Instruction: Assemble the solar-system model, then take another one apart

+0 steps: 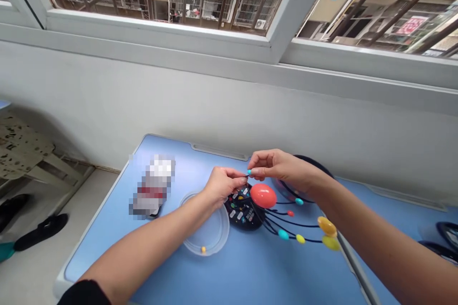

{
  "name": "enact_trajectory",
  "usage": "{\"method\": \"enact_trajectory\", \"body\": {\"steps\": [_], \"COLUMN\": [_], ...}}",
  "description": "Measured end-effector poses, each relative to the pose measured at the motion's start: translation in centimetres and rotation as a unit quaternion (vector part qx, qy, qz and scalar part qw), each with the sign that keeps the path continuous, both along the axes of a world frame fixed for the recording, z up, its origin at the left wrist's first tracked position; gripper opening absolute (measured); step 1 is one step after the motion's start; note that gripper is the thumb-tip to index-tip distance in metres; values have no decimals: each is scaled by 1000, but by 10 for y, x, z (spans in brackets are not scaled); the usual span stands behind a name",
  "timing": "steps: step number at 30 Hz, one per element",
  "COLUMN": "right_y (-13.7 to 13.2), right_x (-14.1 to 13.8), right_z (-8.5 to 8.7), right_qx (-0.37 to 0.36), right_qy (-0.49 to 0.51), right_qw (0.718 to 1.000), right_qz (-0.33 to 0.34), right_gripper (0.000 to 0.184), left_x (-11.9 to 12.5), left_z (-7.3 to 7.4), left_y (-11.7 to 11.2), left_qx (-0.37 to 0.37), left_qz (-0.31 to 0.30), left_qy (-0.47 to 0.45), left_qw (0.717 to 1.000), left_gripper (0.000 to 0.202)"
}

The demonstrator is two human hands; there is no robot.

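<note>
While daylight pours through the barred window (pixel 157 20) up top, all the action sits on the blue desk (pixel 250 271), and it's tight, careful work: forearms lifted, hands kept close together above the middle of the desk. Beside a pixelated, blurred-out object (pixel 153 186) lies a clear plastic dish (pixel 228 228) with one small yellow bead (pixel 203 249) inside. Next to it, a black oval piece (pixel 244 209) trails thin black cords (pixel 293 224) carrying teal and yellow beads, with a big red egg-shaped bead (pixel 263 196) sitting among them. Above all that, the right hand (pixel 282 167) pinches a tiny teal bead (pixel 249 172) between its fingertips, a sound grip for something this small. The left hand (pixel 223 186) brings its fingertips together just beside it, though whether they hold a cord end is too fine to tell
</note>
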State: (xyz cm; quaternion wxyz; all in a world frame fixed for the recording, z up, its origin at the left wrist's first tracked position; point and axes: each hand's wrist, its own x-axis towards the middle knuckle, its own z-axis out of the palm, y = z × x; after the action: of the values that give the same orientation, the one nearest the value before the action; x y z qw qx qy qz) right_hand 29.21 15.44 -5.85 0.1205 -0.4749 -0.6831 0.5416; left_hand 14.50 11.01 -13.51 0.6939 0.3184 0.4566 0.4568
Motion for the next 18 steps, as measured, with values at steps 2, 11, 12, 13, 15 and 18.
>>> {"method": "enact_trajectory", "body": {"steps": [2,11,12,13,15,18], "right_y": [0,-8,-9,-10,-11,-10], "right_x": [2,-1,-2,-3,-6,-8], "right_z": [-1,-1,-1,-1,0,-1], "right_qx": [-6,3,2,-1,-1,17], "right_qy": [9,3,2,0,-10,-24], "right_qw": [1000,1000,999,999,999,999], "right_qz": [-6,-30,-33,-33,-32,-31], "right_gripper": [26,30,31,31,31,28], "left_x": [0,1,1,1,1,1], "left_z": [0,-1,-2,-2,-2,-2], "left_y": [-1,-1,-1,-1,-1,-1], "left_qx": [0,2,2,3,4,5], "left_qz": [1,7,6,5,4,3], "left_qy": [-3,-16,-18,-19,-23,-28], "left_qw": [1000,1000,1000,1000,1000,1000], "left_gripper": [5,5,4,4,3,4]}}
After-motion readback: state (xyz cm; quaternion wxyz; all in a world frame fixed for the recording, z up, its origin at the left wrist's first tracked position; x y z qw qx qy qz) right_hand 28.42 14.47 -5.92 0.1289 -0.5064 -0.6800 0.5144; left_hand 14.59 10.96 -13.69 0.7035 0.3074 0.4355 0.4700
